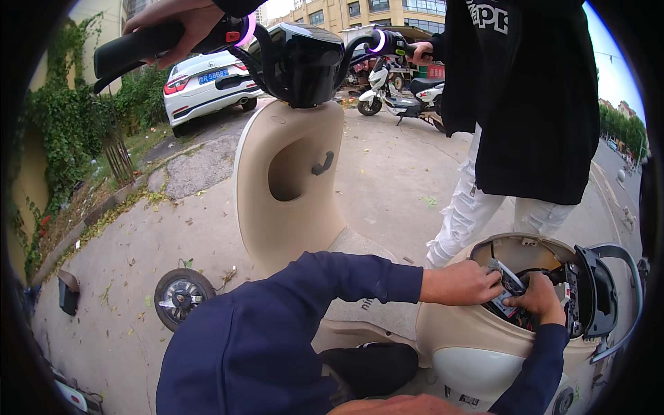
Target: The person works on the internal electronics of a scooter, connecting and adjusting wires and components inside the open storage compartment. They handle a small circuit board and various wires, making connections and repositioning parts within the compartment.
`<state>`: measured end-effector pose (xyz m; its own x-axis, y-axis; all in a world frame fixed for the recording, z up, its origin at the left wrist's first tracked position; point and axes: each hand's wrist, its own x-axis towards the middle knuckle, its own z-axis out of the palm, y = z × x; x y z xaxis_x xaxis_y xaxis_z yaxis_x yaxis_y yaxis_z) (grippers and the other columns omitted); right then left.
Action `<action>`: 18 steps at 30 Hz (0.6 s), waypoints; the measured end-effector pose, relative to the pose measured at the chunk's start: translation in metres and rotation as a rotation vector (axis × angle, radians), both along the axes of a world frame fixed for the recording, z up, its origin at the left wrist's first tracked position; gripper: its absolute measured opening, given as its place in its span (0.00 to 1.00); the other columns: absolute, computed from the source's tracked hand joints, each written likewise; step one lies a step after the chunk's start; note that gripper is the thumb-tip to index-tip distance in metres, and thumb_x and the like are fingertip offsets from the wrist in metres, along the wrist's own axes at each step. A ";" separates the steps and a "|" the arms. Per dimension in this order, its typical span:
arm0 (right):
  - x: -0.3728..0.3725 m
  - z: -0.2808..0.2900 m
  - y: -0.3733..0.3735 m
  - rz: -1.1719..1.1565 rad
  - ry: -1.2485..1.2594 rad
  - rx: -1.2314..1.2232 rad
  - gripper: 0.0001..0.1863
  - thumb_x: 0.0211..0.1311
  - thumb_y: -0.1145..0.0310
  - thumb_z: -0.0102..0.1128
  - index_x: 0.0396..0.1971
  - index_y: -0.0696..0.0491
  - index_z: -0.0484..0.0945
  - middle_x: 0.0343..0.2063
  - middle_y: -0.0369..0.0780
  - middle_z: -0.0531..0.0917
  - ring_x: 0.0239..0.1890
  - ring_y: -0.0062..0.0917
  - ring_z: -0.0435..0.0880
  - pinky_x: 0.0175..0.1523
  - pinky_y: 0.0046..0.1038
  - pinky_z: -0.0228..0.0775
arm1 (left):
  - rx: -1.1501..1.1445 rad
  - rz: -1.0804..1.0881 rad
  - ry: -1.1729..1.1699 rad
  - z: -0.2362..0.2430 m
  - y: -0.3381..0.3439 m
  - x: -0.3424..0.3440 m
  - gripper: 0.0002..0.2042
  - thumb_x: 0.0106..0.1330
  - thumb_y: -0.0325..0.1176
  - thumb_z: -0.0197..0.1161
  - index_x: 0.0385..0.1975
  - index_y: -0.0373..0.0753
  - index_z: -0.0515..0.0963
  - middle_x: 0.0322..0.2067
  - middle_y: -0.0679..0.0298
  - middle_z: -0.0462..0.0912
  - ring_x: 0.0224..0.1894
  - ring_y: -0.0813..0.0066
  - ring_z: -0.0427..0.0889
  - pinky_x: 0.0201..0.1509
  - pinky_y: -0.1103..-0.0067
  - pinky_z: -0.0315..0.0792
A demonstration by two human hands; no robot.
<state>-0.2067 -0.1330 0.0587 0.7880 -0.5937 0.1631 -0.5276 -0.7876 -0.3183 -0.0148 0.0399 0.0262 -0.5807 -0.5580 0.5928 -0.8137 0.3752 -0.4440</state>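
Observation:
Both my hands are inside the open seat compartment [526,243] of a beige electric scooter [290,235]. With fingers bent in a pinch, my left hand [462,283] grips the upper end of a silver, metal-cased part [510,277]. My right hand [541,299] is closed around the same part from the other side, its thumb pointing toward the left hand. Dark wiring lies around the hands, partly hidden by them. Behind the compartment stands a raised black piece [598,294] beside a grey grab rail [633,277].
Another person in a black coat [526,111] stands beyond the scooter, hands on its handlebar grips [142,48]. A loose wheel [183,297] and a black object [68,294] lie on the ground to the left. Farther off are a white car [207,86] and a parked white scooter [404,104].

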 end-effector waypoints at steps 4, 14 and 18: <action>-0.002 -0.007 -0.004 0.014 0.030 0.012 0.36 0.26 0.53 0.88 0.37 0.62 0.87 0.36 0.52 0.88 0.44 0.45 0.87 0.52 0.40 0.77 | 0.007 0.026 -0.052 0.002 -0.003 -0.003 0.09 0.56 0.32 0.62 0.33 0.35 0.77 0.27 0.61 0.75 0.27 0.68 0.82 0.23 0.74 0.76; -0.001 -0.012 -0.011 0.014 0.052 0.064 0.35 0.27 0.54 0.88 0.37 0.61 0.88 0.37 0.52 0.88 0.43 0.44 0.88 0.53 0.39 0.78 | -0.016 0.086 -0.141 0.008 0.000 -0.005 0.13 0.55 0.32 0.62 0.34 0.28 0.81 0.25 0.57 0.79 0.26 0.66 0.83 0.24 0.74 0.76; -0.001 -0.016 -0.021 0.028 0.050 0.030 0.37 0.27 0.52 0.88 0.39 0.62 0.86 0.38 0.52 0.88 0.45 0.45 0.87 0.54 0.41 0.77 | -0.004 0.114 -0.124 0.010 0.001 -0.010 0.12 0.56 0.32 0.61 0.33 0.28 0.81 0.25 0.57 0.79 0.26 0.65 0.83 0.25 0.73 0.76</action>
